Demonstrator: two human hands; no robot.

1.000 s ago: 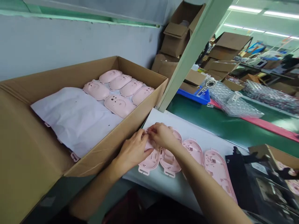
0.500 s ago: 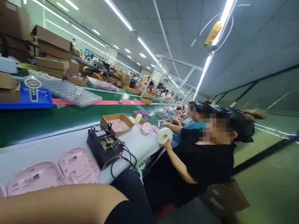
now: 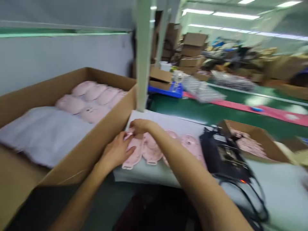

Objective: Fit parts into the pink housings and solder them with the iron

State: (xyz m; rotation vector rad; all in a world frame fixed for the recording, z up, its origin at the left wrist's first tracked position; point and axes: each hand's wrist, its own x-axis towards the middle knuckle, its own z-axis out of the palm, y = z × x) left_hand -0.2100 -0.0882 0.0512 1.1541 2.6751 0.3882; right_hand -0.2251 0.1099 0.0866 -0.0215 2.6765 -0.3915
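Four pink plastic shells lie in a row on the white-covered bench, their moulded insides facing up. At the leftmost shell (image 3: 133,158), my left hand (image 3: 116,150) rests with fingers and thumb spread over its left edge. My right hand (image 3: 140,126) reaches across to the far end of that same shell, its fingers bent downward and closed. Motion blur and the hand itself hide what those fingertips hold, if anything. The neighbouring shell (image 3: 152,150) touches or nearly touches the first, and my right forearm partly covers the shells further right.
A large cardboard box (image 3: 115,123) with pink shells and a white sheet stands left. Beside a metal post (image 3: 141,57) runs a green conveyor (image 3: 178,107). At right are a black device (image 3: 216,150) with cables and a carton (image 3: 267,136) of small pink parts.
My view has swung left from the co-workers to the bench and large box. Both my hands now show at the leftmost shell; before, only one forearm was visible.
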